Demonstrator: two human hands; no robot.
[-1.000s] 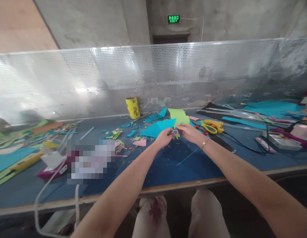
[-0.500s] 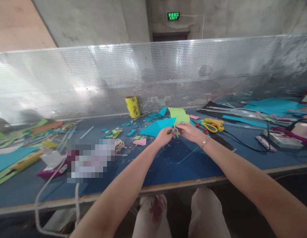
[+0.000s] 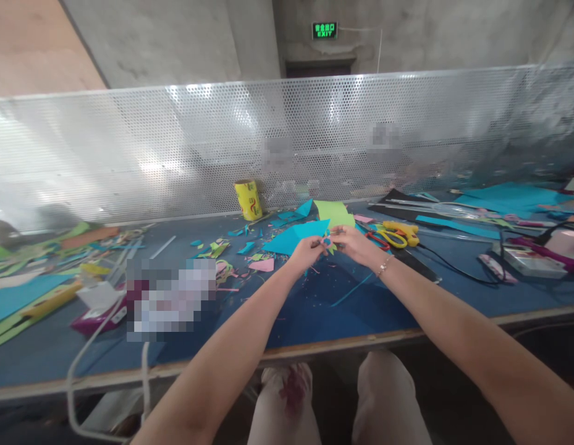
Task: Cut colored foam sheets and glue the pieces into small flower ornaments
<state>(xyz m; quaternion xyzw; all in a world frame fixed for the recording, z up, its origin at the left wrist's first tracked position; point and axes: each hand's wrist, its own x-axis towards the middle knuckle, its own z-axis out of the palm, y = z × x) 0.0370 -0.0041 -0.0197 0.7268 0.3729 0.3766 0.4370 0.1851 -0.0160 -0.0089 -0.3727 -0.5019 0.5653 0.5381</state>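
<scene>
My left hand (image 3: 309, 252) and my right hand (image 3: 351, 244) meet over the middle of the table, fingertips pinched from both sides on a small paper piece (image 3: 327, 241). Blue, pink and green show on that piece; its exact shape is too small to make out. Just behind my hands lie a blue paper sheet (image 3: 291, 238) and a light green paper sheet (image 3: 335, 213). Red-handled scissors (image 3: 378, 240) rest right of my right hand, beside a yellow glue gun (image 3: 402, 233) with a black cord. A pink paper scrap (image 3: 262, 265) lies to the left.
Paper scraps (image 3: 215, 250) litter the blue table (image 3: 314, 321). A yellow can-like container (image 3: 248, 199) stands by the perforated metal screen (image 3: 198, 142). At left are a purple device (image 3: 94, 318) and another yellow glue gun (image 3: 50, 304); at right, clear sticks (image 3: 435, 207) and a plastic box (image 3: 530, 261).
My fingers have shifted slightly around the small paper piece, which has turned so its blue ring shape shows less. Everything else stays in place.
</scene>
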